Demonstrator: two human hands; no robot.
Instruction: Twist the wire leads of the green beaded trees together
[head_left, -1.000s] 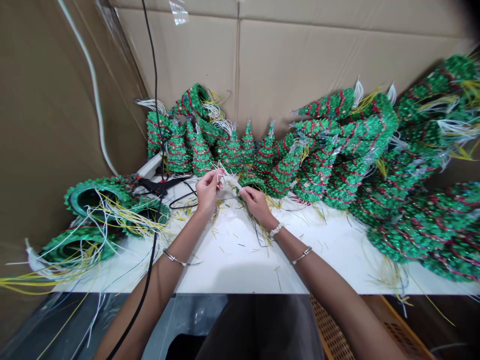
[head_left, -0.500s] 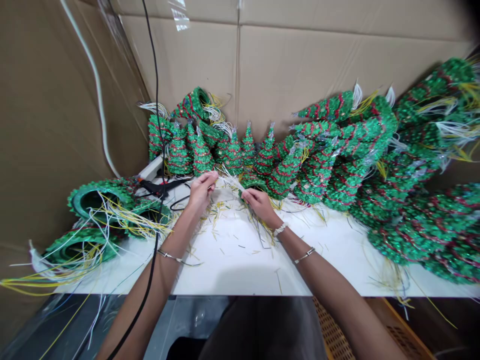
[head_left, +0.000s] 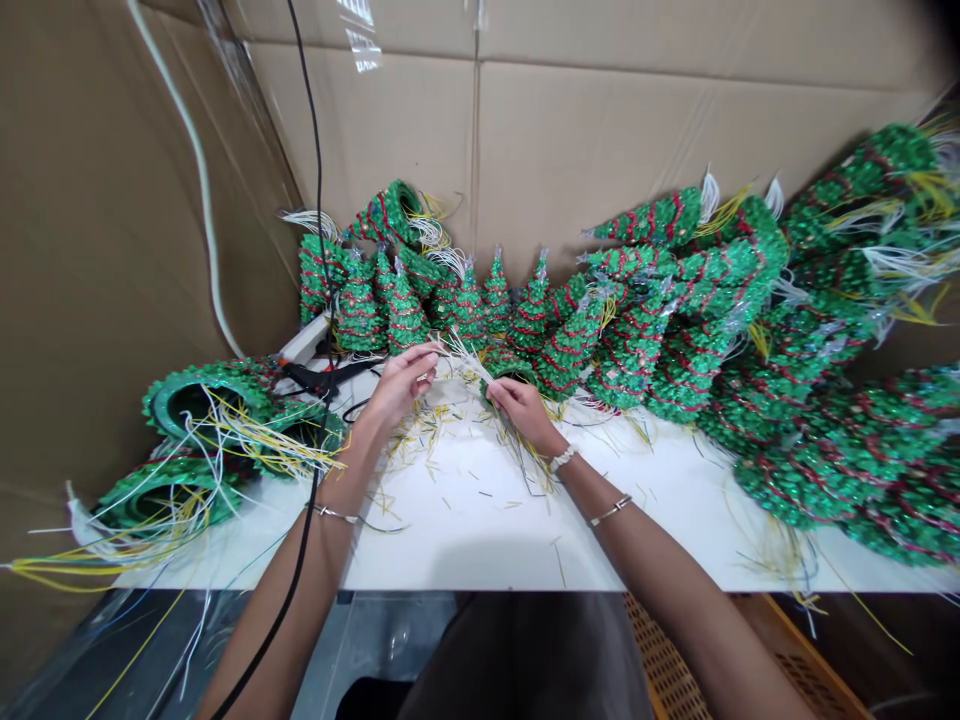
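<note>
A bundle of thin white wires [head_left: 466, 358] fans out between my two hands above the table. My right hand [head_left: 519, 408] pinches the bundle at its lower end, with yellow and dark wires hanging below the fingers. My left hand [head_left: 407, 382] is closed, thumb against fingers, at the far left tips of the white wires; it seems to grip one or more strands, too fine to count. Just behind my right hand lies a green tinsel Christmas tree [head_left: 510, 365], its hollow base facing me. Wire scraps [head_left: 427, 430] litter the white table [head_left: 480, 540].
Several tinsel trees [head_left: 630, 340] stand and lie along the cardboard wall [head_left: 562, 150] and pile up at right. Hollow trees trailing wires [head_left: 199, 400] lie at left. A black-handled tool [head_left: 326, 378] rests near a black cable [head_left: 315, 180]. An orange crate [head_left: 795, 650] sits below.
My left hand has shifted very slightly right and its fingers have moved a little. My right hand still pinches the white wires. The whole view has tilted slightly.
</note>
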